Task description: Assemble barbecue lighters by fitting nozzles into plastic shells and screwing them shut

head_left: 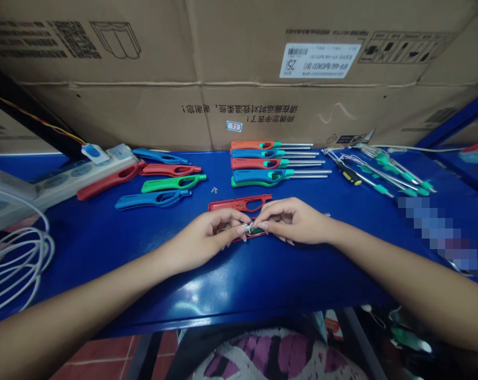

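Observation:
My left hand (215, 235) is closed, pinching a small silvery and white lighter part (247, 228) between thumb and forefinger. Close against it, the fingertips of my right hand (290, 220) are pinched together on something too small to make out, perhaps a thin wire. Under both hands lies a red housing with green inside, mostly covered by my fingers. Just behind them is a red lighter shell half (239, 203) with a handle opening. A few tiny screws (214, 190) lie farther back, to the left.
Several coloured lighter shells (155, 199) lie at left, near a power strip (72, 177) and coiled white cable (20, 258). Assembled lighters (258, 176) are stacked at back centre. Metal-tubed lighter inserts (401, 177) and a yellow-black screwdriver (349, 174) lie at right. Cardboard (242, 63) stands behind.

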Tool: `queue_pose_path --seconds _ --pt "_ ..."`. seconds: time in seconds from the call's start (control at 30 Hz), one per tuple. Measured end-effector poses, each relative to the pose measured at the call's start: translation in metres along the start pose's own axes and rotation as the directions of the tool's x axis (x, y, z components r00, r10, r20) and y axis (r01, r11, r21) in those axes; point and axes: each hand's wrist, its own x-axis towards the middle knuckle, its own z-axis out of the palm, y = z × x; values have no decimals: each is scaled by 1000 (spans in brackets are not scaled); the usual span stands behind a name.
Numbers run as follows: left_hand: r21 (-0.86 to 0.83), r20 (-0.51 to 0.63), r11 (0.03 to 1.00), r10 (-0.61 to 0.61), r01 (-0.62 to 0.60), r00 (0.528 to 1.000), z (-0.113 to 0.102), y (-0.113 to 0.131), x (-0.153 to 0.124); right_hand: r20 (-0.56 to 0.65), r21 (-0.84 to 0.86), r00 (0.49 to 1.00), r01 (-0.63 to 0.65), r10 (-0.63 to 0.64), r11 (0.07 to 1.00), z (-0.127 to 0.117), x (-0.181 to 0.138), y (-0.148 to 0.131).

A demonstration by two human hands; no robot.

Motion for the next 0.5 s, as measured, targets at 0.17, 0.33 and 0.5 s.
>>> queue_pose_path --seconds 0.17,0.33,0.5 --pt "-15 -3 1000 -2 2 1000 0 0 1 3 -5 1000 11 -11 1000 0 0 -1" --pt "-23 -15 1000 -14 14 1000 1 0 1 -10 -29 999 34 -34 999 2 1 -3" --pt "-37 -64 999 -10 7 998 4 -2 1 -49 -64 997 50 -54 997 6 1 -3"
